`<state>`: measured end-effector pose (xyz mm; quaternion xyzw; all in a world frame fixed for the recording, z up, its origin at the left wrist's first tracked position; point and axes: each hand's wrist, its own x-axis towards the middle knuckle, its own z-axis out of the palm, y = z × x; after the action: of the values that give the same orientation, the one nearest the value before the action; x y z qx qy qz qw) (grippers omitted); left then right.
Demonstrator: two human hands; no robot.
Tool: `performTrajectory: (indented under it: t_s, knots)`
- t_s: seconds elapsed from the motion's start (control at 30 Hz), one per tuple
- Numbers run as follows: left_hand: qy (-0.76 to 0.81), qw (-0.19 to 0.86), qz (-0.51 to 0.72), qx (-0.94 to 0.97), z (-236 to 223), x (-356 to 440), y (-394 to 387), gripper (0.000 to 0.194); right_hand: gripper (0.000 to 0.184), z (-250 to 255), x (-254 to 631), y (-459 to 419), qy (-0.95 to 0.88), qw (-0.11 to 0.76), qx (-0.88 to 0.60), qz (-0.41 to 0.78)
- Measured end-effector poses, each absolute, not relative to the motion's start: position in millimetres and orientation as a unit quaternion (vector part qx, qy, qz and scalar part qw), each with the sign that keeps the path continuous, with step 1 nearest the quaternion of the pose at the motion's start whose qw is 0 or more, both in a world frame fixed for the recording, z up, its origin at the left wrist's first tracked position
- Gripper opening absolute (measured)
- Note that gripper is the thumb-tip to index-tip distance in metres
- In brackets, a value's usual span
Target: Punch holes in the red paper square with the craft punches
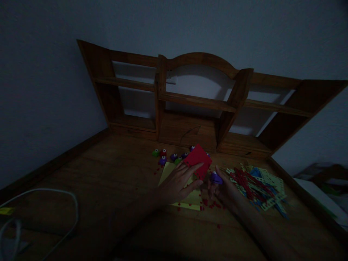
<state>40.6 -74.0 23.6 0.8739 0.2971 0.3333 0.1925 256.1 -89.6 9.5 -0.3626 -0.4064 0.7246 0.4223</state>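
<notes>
My left hand [178, 183] is closed on a red sheet of paper [199, 159], which is tilted up above the desk. In my right hand [221, 188] is a small purple craft punch [216, 177] with a light-coloured button on top, close to the paper's right edge. The two do not clearly touch. Beneath my left hand lies a yellow sheet [187, 206], partly hidden by the hand and the red paper. Tiny red paper bits [212, 203] are scattered on and around it. Behind stand several more punches, among them a green one [156, 152], a red one [163, 153] and a purple one [162, 160].
On the right lies a pile of red, blue and pale yellow cut paper strips [258, 185]. A wooden shelf unit [190, 128] stands along the back of the desk [108, 174]. At the left a white cable [74, 203] loops across the surface. The room is dim.
</notes>
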Motion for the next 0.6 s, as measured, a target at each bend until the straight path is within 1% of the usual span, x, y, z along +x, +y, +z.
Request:
performTrajectory:
  t_s: [0.17,0.33,0.47,0.6]
  knots:
    - [0.294,0.196,0.331,0.875,23.3,40.3,-73.9,0.057,0.054,1.0,264.6,-82.7,-0.331,0.411,-0.352,0.773]
    - [0.295,0.189,0.333,0.876,20.7,41.6,-73.1,0.059,0.047,-6.2,269.9,-75.9,-0.285,0.427,-0.364,0.778]
    - [0.310,0.179,0.345,0.868,15.7,44.3,-70.9,0.060,0.048,-3.6,267.6,-74.7,-0.312,0.441,-0.373,0.755]
    - [0.329,0.191,0.375,0.845,11.9,46.1,-68.5,0.053,0.048,2.3,262.9,-76.9,-0.379,0.457,-0.384,0.707]
